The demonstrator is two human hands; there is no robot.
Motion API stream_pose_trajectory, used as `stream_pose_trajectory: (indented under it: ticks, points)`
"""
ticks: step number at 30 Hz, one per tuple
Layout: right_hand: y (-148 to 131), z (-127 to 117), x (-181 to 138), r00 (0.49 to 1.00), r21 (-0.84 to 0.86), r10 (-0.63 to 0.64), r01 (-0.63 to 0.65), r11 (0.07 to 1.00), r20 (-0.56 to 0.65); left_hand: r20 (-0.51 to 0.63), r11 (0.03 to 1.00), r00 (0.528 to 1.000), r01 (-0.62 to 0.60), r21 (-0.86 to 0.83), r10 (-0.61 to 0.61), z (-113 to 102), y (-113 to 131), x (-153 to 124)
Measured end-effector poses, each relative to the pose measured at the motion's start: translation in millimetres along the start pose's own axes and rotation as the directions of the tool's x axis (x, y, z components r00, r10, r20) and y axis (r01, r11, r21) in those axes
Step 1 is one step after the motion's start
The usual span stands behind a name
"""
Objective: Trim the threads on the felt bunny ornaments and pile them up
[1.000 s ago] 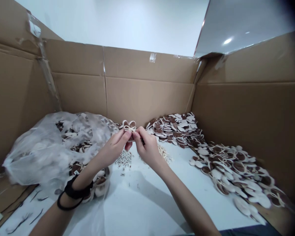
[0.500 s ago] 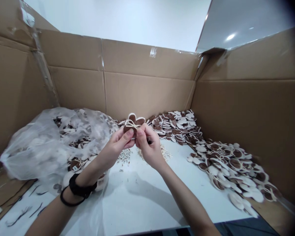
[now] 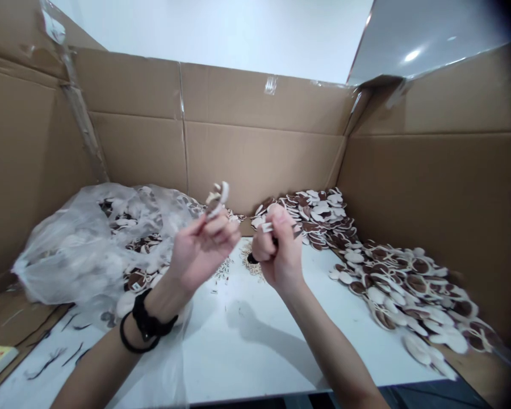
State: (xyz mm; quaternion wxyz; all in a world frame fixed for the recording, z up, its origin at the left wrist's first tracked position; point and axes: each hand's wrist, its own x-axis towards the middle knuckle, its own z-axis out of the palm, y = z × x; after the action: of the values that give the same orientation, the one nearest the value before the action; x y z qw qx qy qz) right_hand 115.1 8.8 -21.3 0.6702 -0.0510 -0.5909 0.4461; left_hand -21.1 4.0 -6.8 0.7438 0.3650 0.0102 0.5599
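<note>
My left hand (image 3: 205,245) pinches a blurred brown-and-white piece (image 3: 216,201) above the white worktop (image 3: 225,363); my right hand (image 3: 281,245) is clenched around a small pointed tool (image 3: 297,232), mostly hidden. Cardboard walls (image 3: 259,156) rise behind and at both sides, a translucent bag (image 3: 70,270) lies left, heaped pieces (image 3: 409,289) right, and a light (image 3: 412,55) shows above.

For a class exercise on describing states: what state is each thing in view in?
Left hand: holding brown piece
Brown piece: held up, tilted, blurred
Right hand: closed on dark tool
Dark tool: mostly hidden
Plastic bag: bulging, crumpled
Loose pieces: heaped at right
Cardboard walls: upright, taped
</note>
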Motion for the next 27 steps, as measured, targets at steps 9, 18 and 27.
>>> stream_pose_trajectory:
  ticks: [9, 18, 27]
  points:
    - [91, -40, 20, 0.923, -0.507, 0.384, -0.333, 0.795, -0.004, 0.058, 0.737, 0.967, -0.226, 0.637, 0.246, -13, 47, 11]
    - [150, -58, 13, 0.837, -0.655, 0.543, -0.452, 0.606, -0.075, 0.041, 0.383, 0.982, -0.111, 0.917, 0.186, -30, 35, 20]
    - [70, -21, 19, 0.978, -0.493, 0.201, -0.2, 0.847, -0.052, 0.002, 0.329, 1.0, -0.011, 0.944, 0.028, -43, 27, 25]
